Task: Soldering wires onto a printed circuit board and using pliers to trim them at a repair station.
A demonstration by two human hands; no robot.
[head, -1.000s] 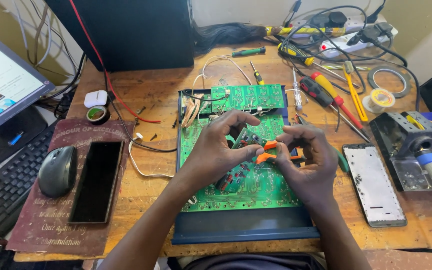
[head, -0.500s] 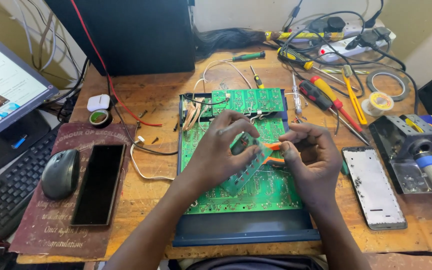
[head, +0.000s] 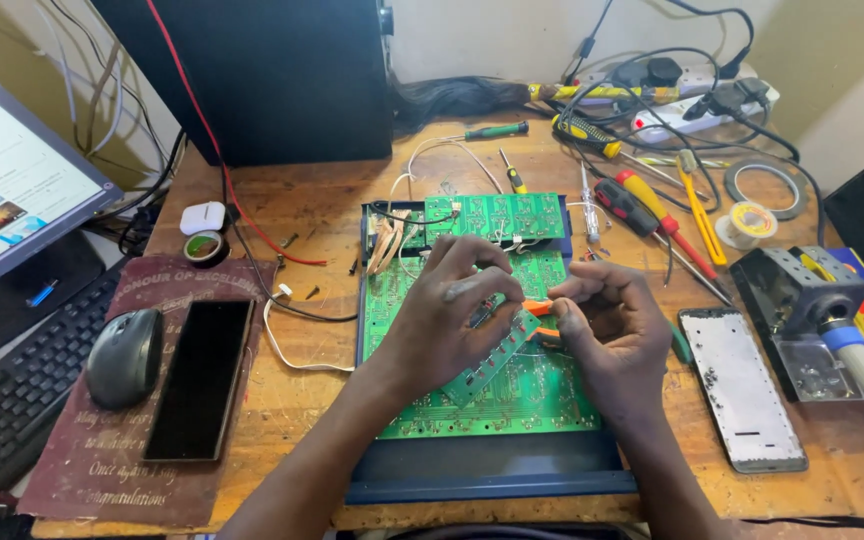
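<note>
A large green circuit board (head: 512, 395) lies in a dark blue open case (head: 487, 468) in the middle of the wooden desk. My left hand (head: 447, 315) holds a narrow green board strip (head: 497, 358) tilted above the large board. My right hand (head: 612, 330) grips a small orange-handled tool (head: 540, 308) whose tip meets the strip between both hands. A smaller green board (head: 492, 215) with tan ribbon wires (head: 387, 240) sits at the case's far end.
Left: a mouse (head: 124, 356) and black phone (head: 199, 375) on a maroon mat, keyboard (head: 12, 400), monitor (head: 2, 190). Right: a phone back plate (head: 742, 385), soldering iron stand (head: 802, 300), screwdrivers (head: 642, 205), solder roll (head: 747, 222), tape ring (head: 764, 188). Black box (head: 272, 70) behind.
Both hands have stayed over the board, working close together; the narrow strip now tilts more clearly under my left fingers. The view has shifted slightly.
</note>
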